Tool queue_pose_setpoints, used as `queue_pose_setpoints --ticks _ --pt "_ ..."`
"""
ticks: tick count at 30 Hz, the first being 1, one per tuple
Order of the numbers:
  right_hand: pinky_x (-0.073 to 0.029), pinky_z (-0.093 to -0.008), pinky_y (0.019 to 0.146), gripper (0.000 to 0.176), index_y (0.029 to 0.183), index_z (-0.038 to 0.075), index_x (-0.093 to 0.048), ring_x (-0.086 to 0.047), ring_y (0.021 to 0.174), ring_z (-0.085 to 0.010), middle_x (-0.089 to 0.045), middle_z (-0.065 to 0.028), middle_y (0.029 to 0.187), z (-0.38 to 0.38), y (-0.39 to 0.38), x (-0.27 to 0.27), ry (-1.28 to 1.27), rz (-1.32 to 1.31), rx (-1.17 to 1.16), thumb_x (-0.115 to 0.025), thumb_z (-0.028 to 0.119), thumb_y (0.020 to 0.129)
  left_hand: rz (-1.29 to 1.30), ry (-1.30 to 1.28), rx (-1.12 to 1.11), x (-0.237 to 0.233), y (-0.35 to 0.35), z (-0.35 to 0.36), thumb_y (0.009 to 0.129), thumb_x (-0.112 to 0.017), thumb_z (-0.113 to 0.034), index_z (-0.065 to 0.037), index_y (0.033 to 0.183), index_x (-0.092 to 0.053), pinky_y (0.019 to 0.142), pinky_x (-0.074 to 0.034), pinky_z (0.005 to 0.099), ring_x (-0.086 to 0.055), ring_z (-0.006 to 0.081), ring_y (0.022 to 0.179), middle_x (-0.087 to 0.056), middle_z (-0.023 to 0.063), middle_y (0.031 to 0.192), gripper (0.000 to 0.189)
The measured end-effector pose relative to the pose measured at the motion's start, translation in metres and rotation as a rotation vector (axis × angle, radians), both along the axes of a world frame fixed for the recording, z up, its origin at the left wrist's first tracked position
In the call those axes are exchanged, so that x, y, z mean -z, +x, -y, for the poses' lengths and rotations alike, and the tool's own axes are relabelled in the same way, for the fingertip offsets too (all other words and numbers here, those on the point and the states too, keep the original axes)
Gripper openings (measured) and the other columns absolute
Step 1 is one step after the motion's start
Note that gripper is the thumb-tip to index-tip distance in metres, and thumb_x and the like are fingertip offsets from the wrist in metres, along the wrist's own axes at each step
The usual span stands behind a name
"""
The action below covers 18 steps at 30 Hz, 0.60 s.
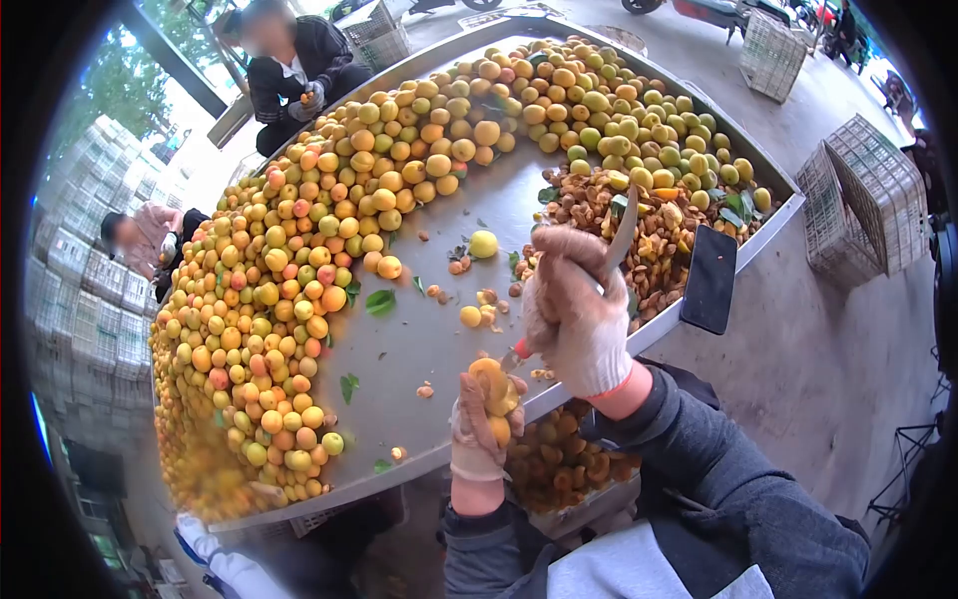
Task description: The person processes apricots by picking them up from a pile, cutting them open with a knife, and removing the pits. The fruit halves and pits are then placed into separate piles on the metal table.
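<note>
My right hand (pixel 574 309), in a stained white glove, is closed around a knife. The knife's curved blade (pixel 626 228) sticks up above my fist, and a red part with a short metal piece (pixel 517 351) shows below it, close to the fruit. My left hand (pixel 477 434), also gloved, grips an opened apricot (pixel 489 381) at the near edge of the metal table (pixel 439 290). Another orange piece of fruit shows lower in that palm. Under my hands, beyond the table edge, a container holds halved apricots (pixel 564 464).
Whole apricots (pixel 299 260) are heaped along the table's left and far sides. A pile of pits (pixel 589 215) lies at the right, beside a black phone (pixel 711 280) on the rim. Two people (pixel 294 70) work across the table. Plastic crates (pixel 863 200) stand right.
</note>
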State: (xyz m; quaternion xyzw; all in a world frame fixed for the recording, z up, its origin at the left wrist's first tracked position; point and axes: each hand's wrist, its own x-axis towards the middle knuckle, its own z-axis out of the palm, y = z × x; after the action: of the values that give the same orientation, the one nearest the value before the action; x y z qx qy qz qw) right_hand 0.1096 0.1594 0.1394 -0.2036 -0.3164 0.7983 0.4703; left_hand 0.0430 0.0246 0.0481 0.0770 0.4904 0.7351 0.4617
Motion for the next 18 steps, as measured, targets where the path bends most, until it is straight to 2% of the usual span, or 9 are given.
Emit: queue_pose_setpoints --ticks 4,6,9,10,13,15,16,17,18 --pt "-0.033 -0.0231 0.038 0.017 0.107 0.001 -0.06 -0.041 0.043 -0.0078 -0.049 0.0006 0.063 0.008 0.0 0.016 0.105 0.049 -0.039 -0.051 0.004 0.093 0.007 -0.04 0.011 0.001 0.005 -0.002 0.083 -0.058 -0.063 -0.003 0.109 -0.055 0.044 -0.041 0.0216 -0.052 0.0122 0.051 -0.06 0.0096 0.081 0.065" --pt "-0.036 -0.0208 0.043 0.016 0.104 0.001 -0.062 -0.046 0.048 -0.0066 -0.056 0.0 0.071 0.009 0.0 0.019 0.469 0.135 -0.027 -0.052 0.001 0.092 -0.092 -0.09 -0.011 0.004 0.007 -0.003 0.085 -0.062 -0.056 -0.002 0.107 -0.056 0.042 -0.041 0.0222 -0.053 0.0122 0.05 -0.06 0.0095 0.078 0.058" --pt "-0.04 -0.0189 0.05 0.016 0.101 0.001 -0.065 -0.052 0.057 -0.0057 -0.061 -0.0011 0.079 0.011 0.003 0.023 0.637 0.205 -0.138 -0.055 -0.001 0.09 -0.254 -0.115 -0.049 0.015 0.014 -0.008 0.084 -0.056 -0.064 -0.002 0.099 -0.056 0.042 -0.038 0.0224 -0.05 0.0118 0.048 -0.055 0.005 0.069 0.063" --pt "-0.043 -0.0194 0.056 0.015 0.101 0.002 -0.067 -0.053 0.065 -0.0048 -0.062 0.0 0.081 0.011 0.001 0.026 0.675 0.171 -0.117 -0.058 -0.001 0.089 -0.251 -0.116 -0.047 0.016 0.015 -0.007 0.084 -0.056 -0.064 -0.002 0.099 -0.056 0.042 -0.038 0.0224 -0.05 0.0118 0.048 -0.055 0.005 0.069 0.063" --pt "-0.044 -0.0209 0.059 0.016 0.102 0.002 -0.067 -0.055 0.068 -0.0062 -0.061 0.0004 0.081 0.002 -0.008 0.031 0.848 0.162 -0.075 -0.058 -0.002 0.089 -0.235 -0.129 -0.035 0.015 0.018 -0.004 0.083 -0.057 -0.065 -0.002 0.099 -0.056 0.043 -0.039 0.0228 -0.05 0.0112 0.048 -0.054 0.0037 0.07 0.064" --pt "-0.047 -0.0224 0.064 0.014 0.1 0.002 -0.068 -0.057 0.072 -0.0083 -0.062 -0.001 0.085 0.0 -0.006 0.03 0.763 0.177 -0.169 -0.06 0.001 0.089 -0.375 -0.209 -0.024 0.01 0.018 -0.003 0.091 -0.06 -0.043 0.0 0.102 -0.059 0.042 -0.041 0.0218 -0.051 0.0094 0.049 -0.057 0.0046 0.073 0.044" --pt "-0.047 -0.0228 0.065 0.015 0.103 0.003 -0.067 -0.057 0.073 -0.0094 -0.063 -0.0017 0.086 0.001 -0.002 0.03 0.61 0.148 -0.256 -0.062 0.004 0.089 -0.373 -0.205 -0.016 0.017 0.017 -0.003 0.091 -0.06 -0.043 0.0 0.102 -0.059 0.042 -0.041 0.0218 -0.051 0.0094 0.049 -0.057 0.0046 0.073 0.044" --pt "-0.048 -0.0231 0.067 0.018 0.106 0.003 -0.066 -0.058 0.074 -0.0106 -0.063 -0.0023 0.087 0.002 0.001 0.029 0.457 0.119 -0.339 -0.063 0.007 0.088 -0.512 -0.184 -0.033 0.031 0.015 -0.001 0.092 -0.059 -0.041 0.0 0.102 -0.059 0.043 -0.041 0.0218 -0.051 0.0092 0.049 -0.058 0.0044 0.073 0.042" --pt "-0.048 -0.0231 0.067 0.018 0.106 0.003 -0.066 -0.058 0.074 -0.0106 -0.063 -0.0023 0.087 0.004 -0.002 0.034 0.462 0.127 -0.328 -0.063 0.007 0.088 -0.651 -0.159 -0.048 0.034 0.014 0.0 0.093 -0.058 -0.039 0.0 0.102 -0.058 0.043 -0.042 0.0218 -0.051 0.009 0.049 -0.058 0.0043 0.073 0.04"
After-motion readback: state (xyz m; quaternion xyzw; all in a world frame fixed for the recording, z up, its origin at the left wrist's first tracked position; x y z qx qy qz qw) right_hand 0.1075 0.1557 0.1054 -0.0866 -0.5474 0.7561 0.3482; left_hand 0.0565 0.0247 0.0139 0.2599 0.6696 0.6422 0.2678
